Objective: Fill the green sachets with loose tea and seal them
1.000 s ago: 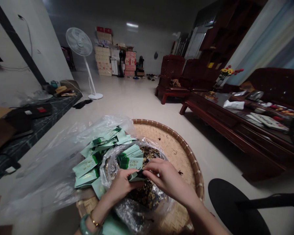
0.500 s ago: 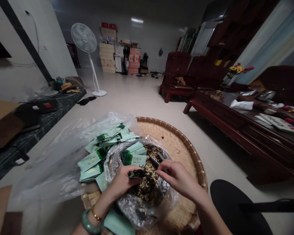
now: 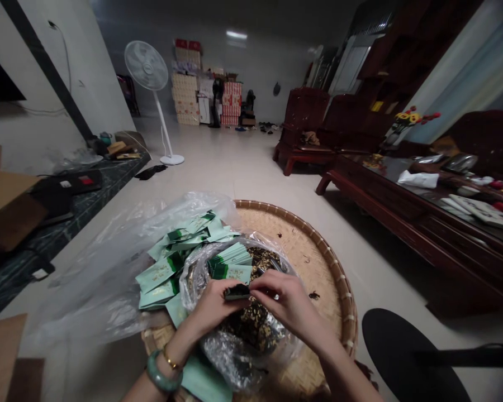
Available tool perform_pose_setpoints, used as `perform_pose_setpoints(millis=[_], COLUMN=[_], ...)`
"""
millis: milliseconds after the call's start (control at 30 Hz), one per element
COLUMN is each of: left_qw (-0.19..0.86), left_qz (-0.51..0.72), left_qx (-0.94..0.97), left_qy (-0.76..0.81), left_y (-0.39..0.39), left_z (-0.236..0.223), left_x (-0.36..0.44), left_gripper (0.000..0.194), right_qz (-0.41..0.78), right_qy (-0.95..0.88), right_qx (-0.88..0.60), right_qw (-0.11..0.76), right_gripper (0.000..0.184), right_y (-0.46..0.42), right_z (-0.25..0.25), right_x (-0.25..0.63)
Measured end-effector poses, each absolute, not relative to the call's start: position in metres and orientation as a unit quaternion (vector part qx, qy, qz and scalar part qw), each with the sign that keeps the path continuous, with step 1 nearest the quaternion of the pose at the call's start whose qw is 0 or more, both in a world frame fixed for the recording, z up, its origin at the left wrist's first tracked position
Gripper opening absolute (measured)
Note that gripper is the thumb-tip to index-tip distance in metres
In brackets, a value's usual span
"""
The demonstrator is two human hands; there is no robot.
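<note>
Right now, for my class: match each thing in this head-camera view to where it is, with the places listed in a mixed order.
Things
1. Jade-green bangle
2. Small green packet with a dark end
3. Pile of pale green printed packets
4. White pedestal fan

Places
A. Standing on the floor, far back
B. Between the left hand and right hand
C. Around the left wrist
D. On clear plastic, beside an open bag

Pairs: 1-C, 2-B, 3-D, 4-A

a white pedestal fan (image 3: 146,67), stacked cartons (image 3: 184,97) beyond.
</note>
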State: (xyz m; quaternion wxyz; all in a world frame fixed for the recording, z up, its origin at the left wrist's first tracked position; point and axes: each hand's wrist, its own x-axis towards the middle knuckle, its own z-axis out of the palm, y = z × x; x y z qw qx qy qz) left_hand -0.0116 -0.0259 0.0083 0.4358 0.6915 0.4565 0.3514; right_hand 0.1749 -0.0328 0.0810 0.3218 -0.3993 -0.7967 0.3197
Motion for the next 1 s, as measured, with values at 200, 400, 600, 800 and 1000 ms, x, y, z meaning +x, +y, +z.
perform_pose_setpoints(millis=[200,400,600,800,1000], left_qw=[0.434,0.431,0.433,0.445,0.442], left_qz=[0.349,0.344,0.325,0.317,0.399], left_qx=[0.680,0.679,0.671,0.675,0.628], left_qy=[0.478,0.484,0.507,0.496,0.502], left_y=[-0.023,-0.021,-0.021,-0.020,-0.009], left_z=[0.005,0.006,0.011,0.014,0.011], left_x=[-0.015,-0.015,-0.014,-0.023,-0.018], left_gripper=[0.020,0.020,0.026,0.033,0.032], right_qz=[0.318,0.252,0.130,0.140,0.240], right_qy=[-0.750,-0.823,-0.872,-0.877,-0.821], right_qx=[-0.463,-0.437,-0.459,-0.457,-0.455], right_qw=[0.349,0.261,0.112,0.042,0.249], right_gripper=[0.014,0.019,0.013,0.019,0.011], right_y=[-0.032,-0.038,-0.031,-0.016,-0.005], right_z=[0.087,0.084,0.070,0.068,0.050], right_x=[0.198,0.191,0.160,0.153,0.157])
